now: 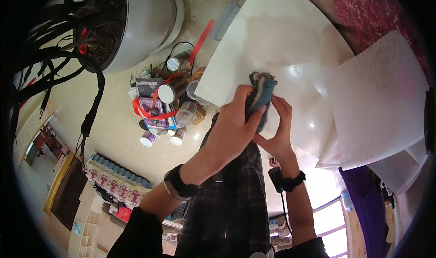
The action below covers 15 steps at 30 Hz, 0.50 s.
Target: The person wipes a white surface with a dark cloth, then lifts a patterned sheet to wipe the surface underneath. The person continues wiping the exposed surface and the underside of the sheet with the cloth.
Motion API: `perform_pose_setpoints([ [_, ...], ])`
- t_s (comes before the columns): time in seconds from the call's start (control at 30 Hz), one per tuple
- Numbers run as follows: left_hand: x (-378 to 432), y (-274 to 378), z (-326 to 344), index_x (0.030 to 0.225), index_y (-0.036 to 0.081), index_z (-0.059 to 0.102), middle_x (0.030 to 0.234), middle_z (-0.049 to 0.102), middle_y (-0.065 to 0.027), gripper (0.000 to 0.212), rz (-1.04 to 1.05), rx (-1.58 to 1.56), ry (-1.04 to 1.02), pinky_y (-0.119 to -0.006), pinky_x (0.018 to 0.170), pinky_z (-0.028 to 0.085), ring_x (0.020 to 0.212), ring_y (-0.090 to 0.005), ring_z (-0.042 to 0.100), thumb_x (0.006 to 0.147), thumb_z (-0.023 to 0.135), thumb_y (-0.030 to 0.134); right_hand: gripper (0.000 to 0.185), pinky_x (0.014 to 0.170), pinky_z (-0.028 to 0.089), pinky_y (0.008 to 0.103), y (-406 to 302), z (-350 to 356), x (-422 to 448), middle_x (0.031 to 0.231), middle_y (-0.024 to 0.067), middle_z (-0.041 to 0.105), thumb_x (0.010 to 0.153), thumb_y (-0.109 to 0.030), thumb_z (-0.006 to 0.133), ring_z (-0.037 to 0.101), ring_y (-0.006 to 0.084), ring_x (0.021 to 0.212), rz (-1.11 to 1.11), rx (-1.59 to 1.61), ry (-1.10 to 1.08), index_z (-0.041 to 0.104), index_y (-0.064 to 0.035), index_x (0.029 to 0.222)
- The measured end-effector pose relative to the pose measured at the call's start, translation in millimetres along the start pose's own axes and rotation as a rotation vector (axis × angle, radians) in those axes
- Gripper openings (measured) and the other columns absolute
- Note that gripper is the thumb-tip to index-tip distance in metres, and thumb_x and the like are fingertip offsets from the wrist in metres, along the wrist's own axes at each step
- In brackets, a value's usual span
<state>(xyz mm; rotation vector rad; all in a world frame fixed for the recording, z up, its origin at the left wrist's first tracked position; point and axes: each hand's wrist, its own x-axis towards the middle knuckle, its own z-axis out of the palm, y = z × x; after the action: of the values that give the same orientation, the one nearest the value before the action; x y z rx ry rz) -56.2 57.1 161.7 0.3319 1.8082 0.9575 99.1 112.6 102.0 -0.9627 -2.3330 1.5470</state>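
Note:
A folded blue-green cloth (pixel 261 96) with paler edges is held up in front of me, over the near edge of the white tabletop (pixel 272 43). My left hand (pixel 235 125) grips it from the left, thumb across its front and fingers behind. From the right, my right hand (pixel 281 128) has its thumb at the cloth's lower end and its fingers along the right side. Part of the cloth is hidden behind my left hand. Both wrists wear black bands, and a cable hangs beside the right one.
A translucent sheet (pixel 378 104) lies folded back over the table's right side. Jars (pixel 173 91), boxes (pixel 150 86) and red ribbon (pixel 170 115) crowd the floor at left. Beyond them stands a large white plant pot (pixel 146 23) with dark branches (pixel 98 94). Purple fabric (pixel 362 203) hangs at lower right.

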Motion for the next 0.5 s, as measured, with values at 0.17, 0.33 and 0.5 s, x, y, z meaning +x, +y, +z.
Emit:
perform_pose_setpoints([
  [0.17, 21, 10, 13, 0.110, 0.000, 0.051, 0.089, 0.063, -0.0127, 0.028, 0.180, 0.006, 0.008, -0.029, 0.067, 0.048, 0.077, -0.0160, 0.062, 0.088, 0.063, 0.014, 0.068, 0.087, 0.048, 0.0399, 6, 0, 2, 0.118, 0.0174, 0.053, 0.061, 0.007, 0.071, 0.054, 0.0349, 0.105, -0.060, 0.029, 0.234, 0.048, -0.0046, 0.125],
  [0.33, 68, 21, 14, 0.111, -0.001, 0.058, 0.085, 0.061, -0.0089, 0.032, 0.405, -0.188, -0.157, -0.028, 0.064, 0.047, 0.070, -0.0126, 0.056, 0.086, 0.067, 0.017, 0.058, 0.072, 0.050, 0.0386, 4, -25, 39, 0.104, 0.0146, 0.058, 0.062, 0.009, 0.066, 0.058, 0.0299, 0.086, -0.407, -0.477, 0.528, 0.056, -0.0022, 0.118],
  [0.5, 114, -6, -14, 0.118, 0.000, 0.057, 0.100, 0.062, -0.0142, 0.036, 0.460, 0.194, 0.132, -0.033, 0.077, 0.049, 0.087, -0.0241, 0.061, 0.087, 0.065, 0.018, 0.050, 0.084, 0.044, 0.0395, 13, -10, 87, 0.113, 0.0092, 0.050, 0.071, -0.020, 0.075, 0.054, 0.0285, 0.097, -0.088, -0.519, 0.106, 0.059, -0.0101, 0.117],
])
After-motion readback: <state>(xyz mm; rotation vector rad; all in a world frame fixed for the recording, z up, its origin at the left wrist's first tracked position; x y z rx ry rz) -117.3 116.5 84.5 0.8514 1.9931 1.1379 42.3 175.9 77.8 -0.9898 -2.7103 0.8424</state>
